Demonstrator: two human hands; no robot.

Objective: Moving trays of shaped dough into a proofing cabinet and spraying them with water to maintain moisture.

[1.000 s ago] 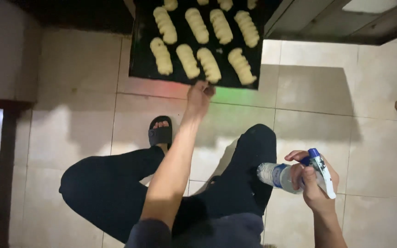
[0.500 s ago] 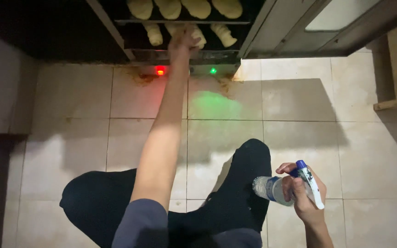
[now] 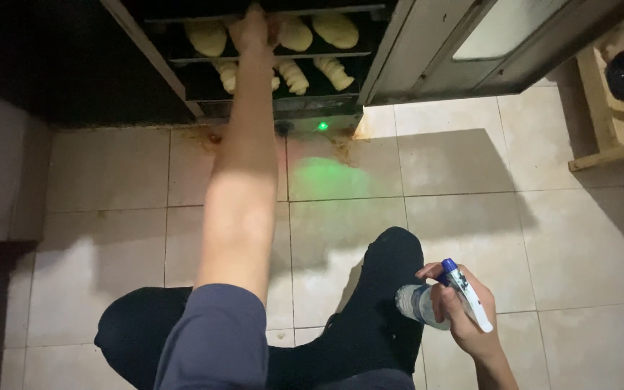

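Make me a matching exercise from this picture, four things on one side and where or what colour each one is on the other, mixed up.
1 left hand
2 right hand
3 small light
4 dough pieces

a glows green
b holds the spray bottle
c reaches up to the tray edge
d pale, lined up on dark trays

Pairs: 1-c, 2-b, 3-a, 4-d

The left hand (image 3: pixel 253 29) hides part of the tray (image 3: pixel 326 55), whose top rolls (image 3: pixel 336 29) are cropped.

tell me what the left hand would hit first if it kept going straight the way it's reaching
Probably the upper tray of pale dough rolls: the left hand is already at its front edge inside the open cabinet. Depth is hard to judge.
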